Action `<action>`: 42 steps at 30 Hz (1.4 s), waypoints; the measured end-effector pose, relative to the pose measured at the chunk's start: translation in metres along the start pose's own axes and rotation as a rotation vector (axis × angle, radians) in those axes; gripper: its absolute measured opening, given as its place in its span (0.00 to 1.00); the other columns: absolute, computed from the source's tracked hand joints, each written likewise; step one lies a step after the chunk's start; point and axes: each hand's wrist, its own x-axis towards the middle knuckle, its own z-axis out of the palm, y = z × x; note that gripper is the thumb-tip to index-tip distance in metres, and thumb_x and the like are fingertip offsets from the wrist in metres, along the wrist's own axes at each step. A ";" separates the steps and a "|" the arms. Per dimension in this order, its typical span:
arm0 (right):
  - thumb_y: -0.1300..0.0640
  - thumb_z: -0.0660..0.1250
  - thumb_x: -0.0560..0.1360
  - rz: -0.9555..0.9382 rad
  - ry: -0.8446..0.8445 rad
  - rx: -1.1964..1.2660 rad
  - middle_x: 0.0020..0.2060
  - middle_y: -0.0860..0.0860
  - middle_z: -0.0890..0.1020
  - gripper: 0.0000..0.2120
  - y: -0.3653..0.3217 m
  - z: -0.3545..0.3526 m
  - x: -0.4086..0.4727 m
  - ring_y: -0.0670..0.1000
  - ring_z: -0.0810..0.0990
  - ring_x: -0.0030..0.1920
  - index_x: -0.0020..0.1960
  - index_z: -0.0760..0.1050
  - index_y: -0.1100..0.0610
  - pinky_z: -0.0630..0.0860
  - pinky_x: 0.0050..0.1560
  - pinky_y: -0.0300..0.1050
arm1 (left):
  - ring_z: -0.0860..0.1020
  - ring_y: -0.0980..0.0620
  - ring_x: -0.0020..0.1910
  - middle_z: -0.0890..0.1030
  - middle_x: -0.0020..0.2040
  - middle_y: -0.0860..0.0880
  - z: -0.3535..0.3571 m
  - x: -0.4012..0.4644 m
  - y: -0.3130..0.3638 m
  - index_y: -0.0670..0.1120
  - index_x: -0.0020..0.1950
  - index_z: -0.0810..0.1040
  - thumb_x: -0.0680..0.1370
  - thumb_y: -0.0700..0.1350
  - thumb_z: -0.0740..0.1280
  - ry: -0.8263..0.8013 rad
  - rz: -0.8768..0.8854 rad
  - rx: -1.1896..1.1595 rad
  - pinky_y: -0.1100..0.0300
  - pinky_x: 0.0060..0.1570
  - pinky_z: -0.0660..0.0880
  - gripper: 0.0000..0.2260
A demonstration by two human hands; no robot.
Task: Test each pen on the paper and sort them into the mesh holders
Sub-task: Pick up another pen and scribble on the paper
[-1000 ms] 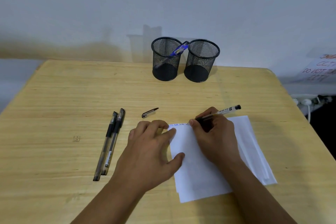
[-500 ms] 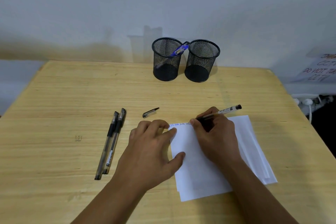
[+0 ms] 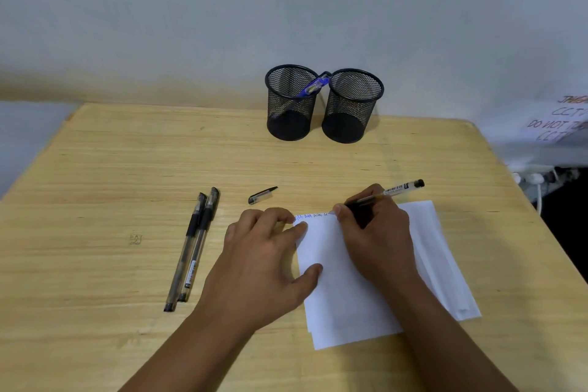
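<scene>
My right hand [image 3: 377, 237] grips a clear black pen [image 3: 402, 187], its tip down at the top edge of the white paper [image 3: 343, 302], where a short line of blue scribbles shows. My left hand [image 3: 265, 259] lies flat, fingers spread, pressing the paper's left edge. The pen's cap [image 3: 261, 195] lies on the table just beyond my left hand. Two capped black pens [image 3: 194, 247] lie side by side to the left. Two black mesh holders stand at the back: the left holder [image 3: 290, 103] has a blue pen [image 3: 313, 88] leaning in it, the right holder [image 3: 353, 106] looks empty.
The wooden table [image 3: 95, 200] ends against a white wall. Past its right edge are a white sheet with red handwriting [image 3: 563, 119] and white cables [image 3: 541, 178]. A small mark [image 3: 136, 239] sits on the tabletop at the left.
My right hand has shifted very slightly along the top of the paper with the pen. My left hand and the other pens have not moved.
</scene>
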 end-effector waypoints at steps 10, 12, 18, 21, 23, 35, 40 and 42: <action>0.55 0.71 0.74 -0.010 -0.019 -0.019 0.32 0.39 0.78 0.06 -0.002 0.000 0.001 0.29 0.77 0.37 0.42 0.74 0.49 0.69 0.38 0.20 | 0.67 0.53 0.61 0.73 0.61 0.59 0.000 0.000 -0.001 0.58 0.58 0.79 0.68 0.67 0.64 -0.021 0.003 0.016 0.55 0.53 0.63 0.23; 0.56 0.71 0.74 -0.014 -0.028 -0.020 0.32 0.40 0.79 0.08 -0.002 0.000 0.000 0.33 0.78 0.35 0.41 0.72 0.48 0.70 0.38 0.21 | 0.68 0.52 0.60 0.74 0.61 0.59 0.000 0.000 -0.001 0.58 0.59 0.79 0.68 0.67 0.65 -0.013 0.001 0.013 0.55 0.53 0.64 0.23; 0.54 0.71 0.75 0.004 -0.035 -0.035 0.33 0.39 0.78 0.05 -0.001 -0.001 0.001 0.36 0.77 0.35 0.44 0.75 0.51 0.69 0.37 0.25 | 0.68 0.53 0.60 0.74 0.61 0.58 0.001 0.000 -0.001 0.58 0.59 0.80 0.67 0.67 0.65 -0.005 0.003 0.013 0.55 0.53 0.64 0.24; 0.54 0.71 0.75 0.003 -0.026 -0.020 0.32 0.39 0.78 0.05 -0.001 -0.001 0.000 0.36 0.77 0.34 0.43 0.74 0.50 0.69 0.36 0.22 | 0.68 0.53 0.60 0.74 0.61 0.58 0.001 0.000 -0.001 0.58 0.59 0.80 0.67 0.67 0.65 -0.005 0.001 0.015 0.55 0.53 0.64 0.24; 0.54 0.71 0.75 0.020 -0.015 -0.012 0.33 0.39 0.78 0.05 -0.002 -0.001 0.000 0.36 0.77 0.35 0.43 0.74 0.50 0.68 0.35 0.21 | 0.68 0.52 0.60 0.74 0.61 0.58 0.001 -0.001 -0.001 0.58 0.59 0.80 0.67 0.66 0.65 -0.005 -0.001 0.008 0.55 0.53 0.64 0.24; 0.54 0.71 0.75 0.047 -0.023 0.005 0.36 0.43 0.81 0.05 0.002 -0.002 0.003 0.38 0.78 0.39 0.45 0.74 0.51 0.70 0.38 0.28 | 0.68 0.52 0.60 0.74 0.61 0.58 0.000 0.000 0.000 0.57 0.59 0.80 0.68 0.66 0.65 -0.010 0.001 0.017 0.54 0.53 0.65 0.24; 0.54 0.71 0.75 0.023 -0.016 -0.001 0.33 0.40 0.79 0.06 0.003 -0.002 0.002 0.34 0.78 0.36 0.43 0.74 0.49 0.70 0.35 0.24 | 0.68 0.52 0.61 0.74 0.61 0.58 0.001 0.000 0.000 0.58 0.58 0.80 0.68 0.67 0.65 -0.018 -0.004 0.018 0.54 0.53 0.63 0.23; 0.54 0.71 0.75 0.023 -0.009 0.005 0.33 0.40 0.79 0.06 0.004 -0.002 0.002 0.32 0.78 0.36 0.43 0.74 0.50 0.70 0.36 0.22 | 0.68 0.52 0.61 0.74 0.61 0.58 0.000 0.000 0.000 0.58 0.59 0.80 0.68 0.67 0.65 -0.016 -0.003 0.016 0.54 0.53 0.64 0.24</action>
